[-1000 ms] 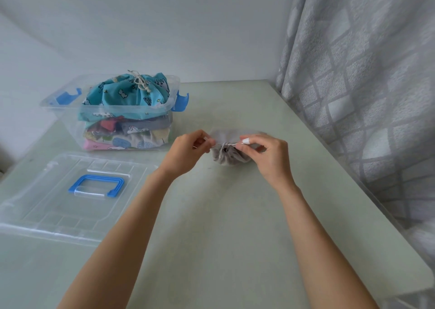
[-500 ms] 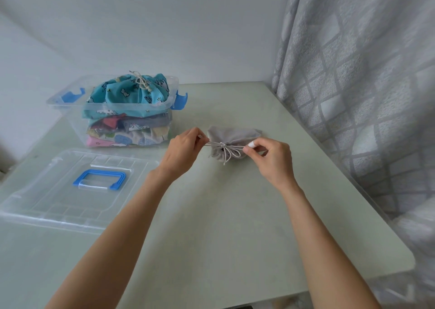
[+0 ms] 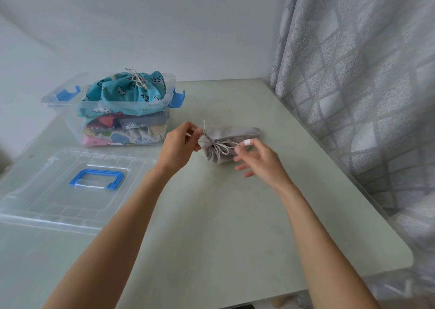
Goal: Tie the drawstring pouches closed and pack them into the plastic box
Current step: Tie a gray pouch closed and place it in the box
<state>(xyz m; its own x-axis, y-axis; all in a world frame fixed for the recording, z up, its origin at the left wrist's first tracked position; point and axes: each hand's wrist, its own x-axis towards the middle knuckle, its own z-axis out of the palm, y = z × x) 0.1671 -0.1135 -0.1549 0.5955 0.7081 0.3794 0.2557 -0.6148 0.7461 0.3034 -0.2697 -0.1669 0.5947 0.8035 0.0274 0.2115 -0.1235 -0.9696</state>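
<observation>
A grey drawstring pouch (image 3: 231,135) lies on the pale green table (image 3: 211,214), its gathered mouth tied with a pale cord (image 3: 220,147). My left hand (image 3: 180,147) pinches one cord end at the pouch's left side. Just right of the knot, my right hand (image 3: 257,159) hovers blurred with fingers spread and nothing held. At the back left, the clear plastic box (image 3: 58,106) with blue latches holds several tied patterned pouches, a turquoise one (image 3: 124,92) on top.
The box's clear lid (image 3: 47,203) with a blue handle lies flat at the front left. A grey patterned curtain (image 3: 353,85) hangs along the table's right edge. A white wall stands behind.
My right hand has let go of the cord and opened, drawing slightly back to the right. The left hand still pinches its cord end. The pouch's knot is now drawn tight.
</observation>
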